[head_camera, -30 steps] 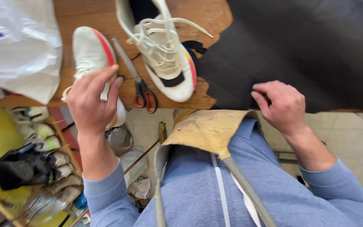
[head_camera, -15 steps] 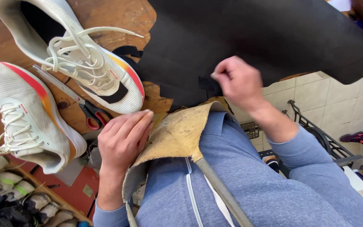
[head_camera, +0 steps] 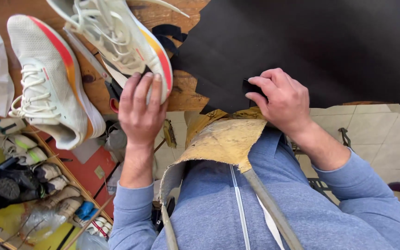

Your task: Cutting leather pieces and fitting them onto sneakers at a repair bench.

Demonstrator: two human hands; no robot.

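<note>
Two hands busy: left hand [head_camera: 140,109] flat, fingers extended on white orange-striped sneaker [head_camera: 121,41]; right hand [head_camera: 281,99] pinching black leather sheet [head_camera: 311,46].

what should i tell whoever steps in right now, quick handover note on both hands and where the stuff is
Left hand: fingers laid on the toe end of the upper white sneaker at the wooden bench edge; not gripping it.
Right hand: pinching the near edge of the black sheet, which covers the bench's right side.
Second white sneaker lies to the left, untouched. Scissors lie between the two shoes, mostly hidden.
Tan apron on the chest.
Done: nothing visibly cut or altered on either shoe.
Left: cannot tell beyond that.
</note>
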